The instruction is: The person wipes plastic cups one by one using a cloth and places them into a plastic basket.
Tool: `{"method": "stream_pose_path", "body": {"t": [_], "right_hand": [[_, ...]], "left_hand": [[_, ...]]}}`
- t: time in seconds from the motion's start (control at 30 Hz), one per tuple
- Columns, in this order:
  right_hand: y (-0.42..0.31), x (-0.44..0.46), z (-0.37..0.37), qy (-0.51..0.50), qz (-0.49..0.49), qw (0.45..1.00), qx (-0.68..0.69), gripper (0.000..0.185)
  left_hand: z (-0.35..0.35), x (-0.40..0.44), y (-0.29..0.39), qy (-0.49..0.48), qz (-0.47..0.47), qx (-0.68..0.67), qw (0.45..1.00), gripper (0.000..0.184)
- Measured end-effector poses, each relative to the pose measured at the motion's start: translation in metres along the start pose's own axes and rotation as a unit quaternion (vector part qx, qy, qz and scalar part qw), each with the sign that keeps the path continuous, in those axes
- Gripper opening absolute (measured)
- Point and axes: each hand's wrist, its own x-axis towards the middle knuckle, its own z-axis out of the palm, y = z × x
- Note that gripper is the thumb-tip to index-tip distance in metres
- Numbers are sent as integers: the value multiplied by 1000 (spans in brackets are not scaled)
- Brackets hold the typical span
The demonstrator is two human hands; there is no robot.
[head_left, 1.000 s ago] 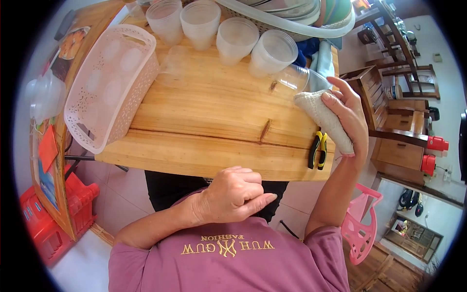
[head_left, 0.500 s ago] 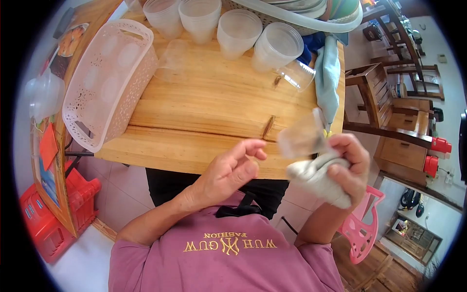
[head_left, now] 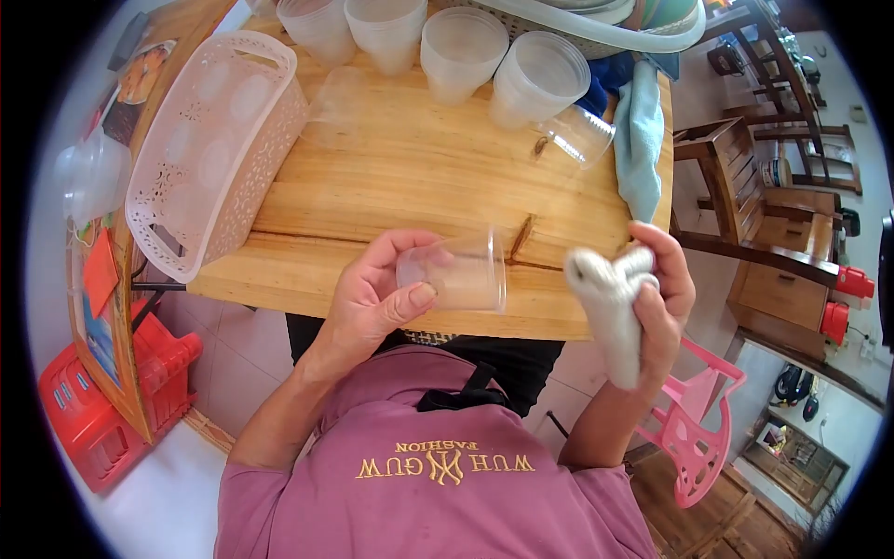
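Observation:
A clear plastic cup lies sideways in my left hand, its rim facing right, above the front edge of the wooden table. Bunched white cloth is gripped by my right hand, a short way to the right of the cup. Stacks of clear cups stand along the back of the table. One more clear cup lies on its side by the right stack, and another is near the basket.
A pink perforated basket holding cups is on the left of the table. At the back is a large basket with dishes. A light blue cloth hugs the right edge. Pink plastic chair at lower right; red crate at lower left.
The cup, blurred beside my right hand half a second ago, is now in my left hand. My left hand has closed round it. The right hand with the white cloth came down from the table's right side.

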Motion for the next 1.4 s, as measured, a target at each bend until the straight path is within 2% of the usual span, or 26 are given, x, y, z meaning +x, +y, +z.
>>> {"method": "stream_pose_path", "body": {"t": [0.03, 0.1, 0.13, 0.17, 0.27, 0.3, 0.37, 0.4, 0.43, 0.5, 0.53, 0.6, 0.77, 0.83, 0.97, 1.03, 1.17, 1.23, 1.27, 1.3, 1.33, 1.37, 1.4], "right_hand": [[1, 1, 6, 0, 0, 1000, 1, 59], [4, 5, 13, -87, 34, 993, -71, 59], [8, 10, 10, -171, 23, 971, -164, 61], [12, 9, 23, -196, 28, 965, -171, 60], [11, 12, 36, -264, -23, 913, -310, 53], [10, 13, 35, -266, -22, 913, -309, 53], [9, 16, 31, -330, -67, 849, -407, 53], [9, 15, 30, -317, -27, 862, -394, 53], [10, 13, 32, -318, -26, 862, -394, 53], [14, 8, 41, -247, -23, 904, -348, 54], [17, 7, 48, -246, -22, 904, -348, 54], [23, 4, 62, -166, -54, 910, -376, 54], [42, 3, 64, -120, -100, 918, -364, 46], [45, 4, 58, -113, -111, 925, -346, 43], [46, 8, 43, 25, -127, 959, -252, 37], [39, 9, 41, 99, -78, 984, -123, 36], [32, 10, 36, 74, -49, 993, -74, 38], [36, 8, 33, -16, -34, 977, -208, 39], [32, 5, 42, -58, -14, 981, -187, 40], [31, 5, 45, -99, 2, 971, -217, 36], [31, 5, 44, -136, -2, 964, -227, 34], [31, 6, 41, -172, -5, 956, -237, 32], [30, 6, 38, -171, 8, 973, -157, 30]], "left_hand": [[-1, -1, 0, -14, -8, 8, 1000, 52], [1, -1, 3, -31, -18, -3, 999, 52], [2, -1, 4, -49, -27, -14, 998, 53], [4, -1, 7, -48, -26, -13, 998, 53], [4, -1, 10, -11, -48, 10, 999, 52], [0, -1, 10, -5, -49, 19, 999, 51], [-5, -3, 6, 3, -49, 29, 998, 51], [-7, -3, 4, 10, -48, 39, 998, 55], [-8, -3, 3, 16, -48, 50, 998, 61], [3, -3, 3, 6, -53, 53, 997, 59], [9, -3, 4, -4, -59, 58, 997, 57], [14, -4, 4, 0, -63, 84, 994, 55], [13, -8, 5, 4, -59, 92, 994, 49], [11, -9, 7, -28, -88, 84, 992, 46], [8, -9, 4, -7, -117, 53, 992, 46], [6, -11, 0, -1, -101, 20, 995, 46], [3, -11, 3, 29, -65, 45, 996, 51], [1, -9, 4, 23, -19, 59, 998, 52], [0, -8, 4, 24, -18, 59, 998, 52], [0, -8, 3, 36, 22, 113, 993, 52], [0, -7, 2, 48, 61, 167, 983, 52], [-1, -8, 4, 48, 61, 167, 983, 52], [-5, -8, 7, 43, 67, 205, 976, 51]]}}
